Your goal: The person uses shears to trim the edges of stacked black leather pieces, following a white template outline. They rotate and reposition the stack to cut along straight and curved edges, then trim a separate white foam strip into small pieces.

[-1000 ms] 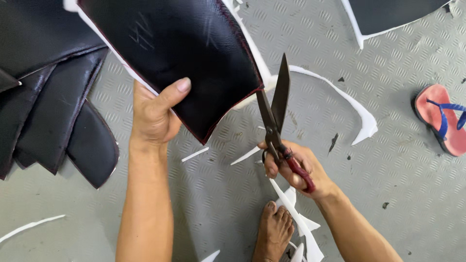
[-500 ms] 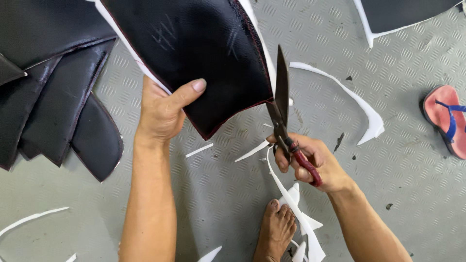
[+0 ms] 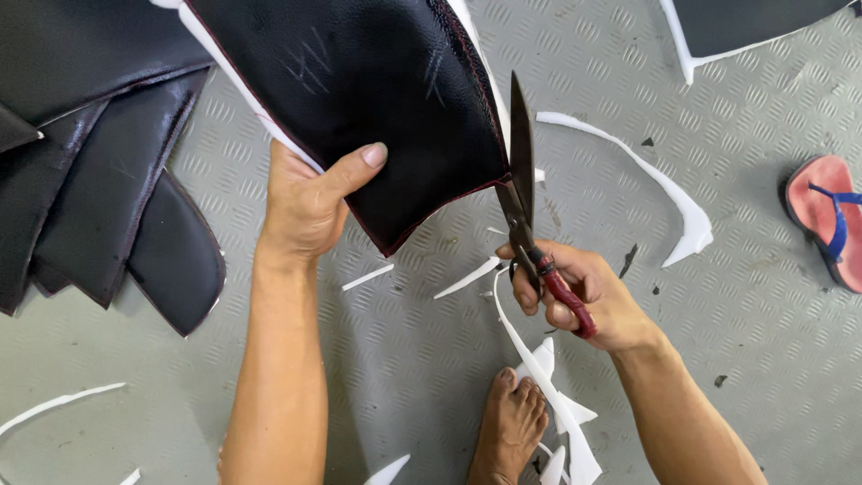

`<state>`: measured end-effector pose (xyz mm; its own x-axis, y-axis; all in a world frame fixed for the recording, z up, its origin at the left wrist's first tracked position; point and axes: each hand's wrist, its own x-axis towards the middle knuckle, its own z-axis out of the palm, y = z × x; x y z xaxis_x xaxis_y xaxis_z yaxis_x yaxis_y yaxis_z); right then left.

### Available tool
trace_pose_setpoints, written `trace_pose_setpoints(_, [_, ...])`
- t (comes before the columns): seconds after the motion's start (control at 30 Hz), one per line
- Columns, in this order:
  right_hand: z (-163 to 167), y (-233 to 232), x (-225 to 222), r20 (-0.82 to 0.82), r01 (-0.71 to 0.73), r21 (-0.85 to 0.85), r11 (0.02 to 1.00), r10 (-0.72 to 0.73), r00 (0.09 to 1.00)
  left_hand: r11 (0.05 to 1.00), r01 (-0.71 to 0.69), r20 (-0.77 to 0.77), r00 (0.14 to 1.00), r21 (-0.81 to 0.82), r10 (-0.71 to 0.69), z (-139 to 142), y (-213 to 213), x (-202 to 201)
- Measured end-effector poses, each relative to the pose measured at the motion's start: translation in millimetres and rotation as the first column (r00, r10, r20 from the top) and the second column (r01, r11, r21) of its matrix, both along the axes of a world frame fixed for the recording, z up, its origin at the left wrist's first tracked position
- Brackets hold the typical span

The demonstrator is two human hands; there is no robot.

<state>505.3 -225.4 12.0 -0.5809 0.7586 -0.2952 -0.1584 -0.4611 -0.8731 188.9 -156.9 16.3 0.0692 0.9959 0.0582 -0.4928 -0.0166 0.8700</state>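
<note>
- Stack (image 3: 99,180): black leather-like pieces lie overlapped on the grey tread-plate floor (image 3: 404,377) at far left, apart from both hands. Position matches the earlier frames.
- Left hand (image 3: 310,207): clamped on the lower left edge of the black panel (image 3: 359,99), thumb on the face, fingers hidden behind. Since a second ago the grip has remained in the same place on the panel; the panel now sits higher and nearer the camera.
- Panel: held up off the floor, tilted, red stitching along its border and a white lining edge showing at upper left. Its lower right edge now meets the blades.
- Scissors (image 3: 521,180): long dark blades with red handles. A second ago the blades stood open and clear to the right of the panel; now they are nearly together and lie right along the panel's right edge. Judgement: a cut along that edge is under way, trimming the white margin outside the stitching.
- Right hand (image 3: 575,292): fingers curled through and squeezed around the handles.
- White strip (image 3: 530,359): a narrow offcut hangs from below the scissors towards the bare foot (image 3: 512,422). It appears longer than before, consistent with trimming progress.
- Offcuts (image 3: 664,189): curved white trimmings lie on the floor at right, unchanged.
- Sandal (image 3: 826,220): red with blue strap, far right, untouched.
</note>
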Motion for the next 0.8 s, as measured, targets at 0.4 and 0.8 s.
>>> trace_pose_setpoints(0.4, [-7.0,-6.3,1.6,-0.143,-0.016,-0.115,0.993,0.000,0.990,1.000,-0.012,-0.011,1.000,0.014,0.012,-1.3,6.3,-2.2])
trace_pose_setpoints(0.8, [-10.5,-8.6,-6.5,-0.286,-0.026,-0.120,0.992,-0.009,0.958,0.987,0.144,0.039,0.989,-0.064,-0.142,-1.5,12.3,-4.1])
